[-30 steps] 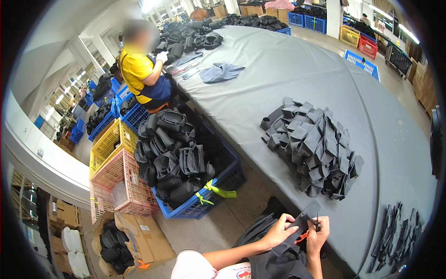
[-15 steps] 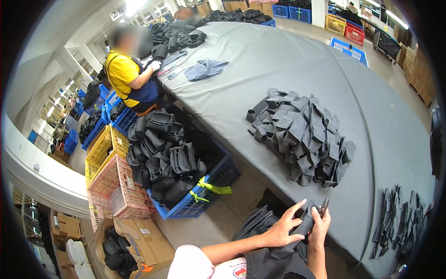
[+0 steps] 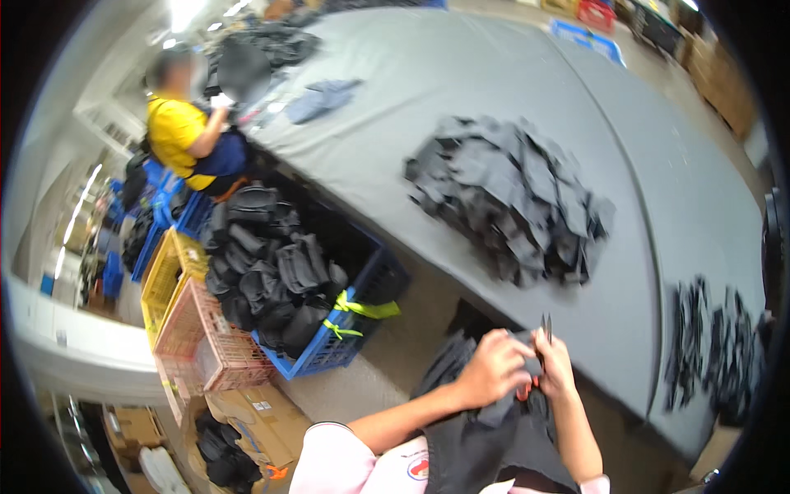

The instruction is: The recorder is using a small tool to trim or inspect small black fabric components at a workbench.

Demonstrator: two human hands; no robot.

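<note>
In front of my body, at the near edge of the grey-covered table [image 3: 403, 107], my two hands are close together. My left hand [image 3: 494, 369] is closed with its fingers bent round a dark grey fabric piece [image 3: 521, 337], mostly hidden by the fingers. Small scissors [image 3: 546, 328] with pointed blades and orange on the handle are in my right hand [image 3: 559, 370], tips pointing away from me. Beyond the hands lies a big heap of dark grey fabric pieces [image 3: 514, 202]. More dark fabric [image 3: 444, 362] hangs beside my left forearm, below the table edge.
Left of the table, a blue crate [image 3: 317, 362] holds black bags [image 3: 271, 263]. Yellow [image 3: 177, 272] and pink crates [image 3: 218, 337] and a cardboard box [image 3: 259, 420] stand beside it. Fabric strips [image 3: 691, 342] lie at the right. A person in yellow [image 3: 177, 132] works at the far left.
The view has shifted, and the picture is blurred. My left fingers, spread before, have closed on the fabric. The scissors now point more upright, with their orange part showing.
</note>
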